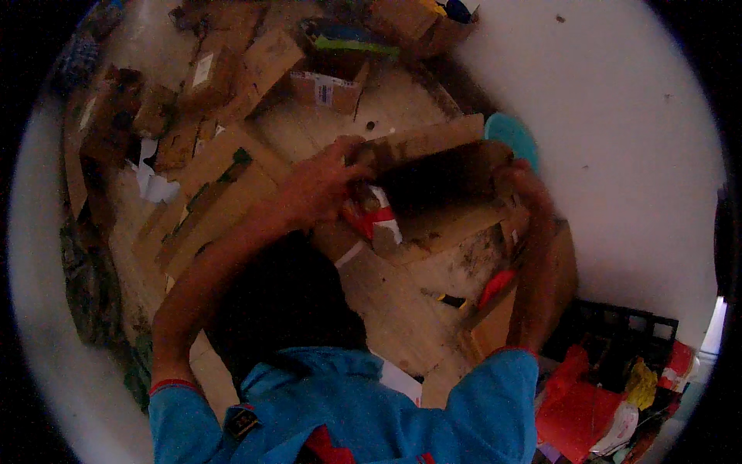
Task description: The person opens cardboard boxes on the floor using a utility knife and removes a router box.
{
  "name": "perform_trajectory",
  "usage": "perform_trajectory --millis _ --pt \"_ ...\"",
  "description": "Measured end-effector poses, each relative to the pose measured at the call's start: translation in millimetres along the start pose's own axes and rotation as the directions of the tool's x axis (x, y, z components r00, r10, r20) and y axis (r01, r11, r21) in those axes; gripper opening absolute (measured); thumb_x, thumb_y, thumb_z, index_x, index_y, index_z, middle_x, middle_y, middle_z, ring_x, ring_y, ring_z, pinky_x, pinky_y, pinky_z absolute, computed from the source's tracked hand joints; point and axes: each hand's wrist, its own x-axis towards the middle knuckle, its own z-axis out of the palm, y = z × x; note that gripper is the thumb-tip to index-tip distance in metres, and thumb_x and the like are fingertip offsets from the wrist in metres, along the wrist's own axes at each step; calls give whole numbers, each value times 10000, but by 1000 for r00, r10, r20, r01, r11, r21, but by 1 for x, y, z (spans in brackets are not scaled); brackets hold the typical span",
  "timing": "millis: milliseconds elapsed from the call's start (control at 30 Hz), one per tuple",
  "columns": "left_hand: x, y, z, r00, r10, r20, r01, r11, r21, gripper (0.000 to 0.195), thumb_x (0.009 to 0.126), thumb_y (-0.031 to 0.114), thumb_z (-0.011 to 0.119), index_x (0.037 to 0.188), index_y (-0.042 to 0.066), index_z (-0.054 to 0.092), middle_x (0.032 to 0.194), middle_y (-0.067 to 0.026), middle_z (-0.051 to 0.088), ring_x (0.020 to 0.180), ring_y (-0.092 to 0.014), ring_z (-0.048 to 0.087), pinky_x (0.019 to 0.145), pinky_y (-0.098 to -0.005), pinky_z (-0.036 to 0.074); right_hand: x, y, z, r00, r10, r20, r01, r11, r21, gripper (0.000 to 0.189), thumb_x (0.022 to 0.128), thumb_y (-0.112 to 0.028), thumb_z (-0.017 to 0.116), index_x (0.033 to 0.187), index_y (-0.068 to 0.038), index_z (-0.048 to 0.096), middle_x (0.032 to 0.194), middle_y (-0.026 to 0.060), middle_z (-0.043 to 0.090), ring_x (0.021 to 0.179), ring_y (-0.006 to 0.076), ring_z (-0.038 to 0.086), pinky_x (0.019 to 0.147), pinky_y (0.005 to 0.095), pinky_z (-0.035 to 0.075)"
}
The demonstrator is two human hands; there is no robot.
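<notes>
An opened cardboard box (pixel 440 226) lies before me, its dark inside facing up between my hands. My left hand (pixel 348 168) is at its left end, with the fingers over the edge of the cardboard. Just below those fingers is a red, white and grey item (pixel 377 217), blurred; I cannot tell whether the hand touches it. My right hand (pixel 522 180) grips the box at its right end, near a turquoise round basin or lid (pixel 513 136).
Cardboard boxes (pixel 220 75) crowd the upper left. A yellow-and-black handled tool (pixel 453 300) and a red object (pixel 497 287) lie below the box. A black plastic crate (pixel 626 325) and red bags (pixel 574 406) stand lower right, beside a white wall (pixel 608 145).
</notes>
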Motion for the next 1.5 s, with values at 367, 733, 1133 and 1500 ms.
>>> perform_trajectory --millis 367,733,1133,1500 --pt "-11 -5 -34 975 41 -219 -35 999 30 668 652 16 838 1286 142 671 1493 -206 431 1334 -420 524 1061 -454 518 -53 -71 22 997 -68 -38 74 979 190 598 824 -323 816 1271 -6 576 1159 126 659 1049 242 630 896 404 524" --pt "-30 124 -14 988 146 -49 -130 963 234 641 880 326 716 1394 -17 544 1263 -242 647 1161 -382 652 970 -456 542 -119 -118 91 967 -238 -89 238 971 -12 602 852 -365 816 1271 10 602 1168 150 655 1086 225 636 969 394 510" --pt "-72 79 5 968 176 -180 -123 954 273 317 823 165 660 1122 60 681 1069 -147 691 1032 -305 666 868 -439 545 -158 -171 141 897 -437 -71 436 899 -30 702 875 -331 815 1413 21 533 1339 182 634 1246 281 596 1004 380 501" --pt "-79 37 -2 857 349 -379 -227 916 331 327 797 135 650 1116 70 685 1009 -93 680 955 -289 657 827 -404 551 -146 -211 169 259 -766 588 804 -167 -571 532 839 -191 772 1329 -44 626 1404 194 601 1384 354 512 1217 537 322"
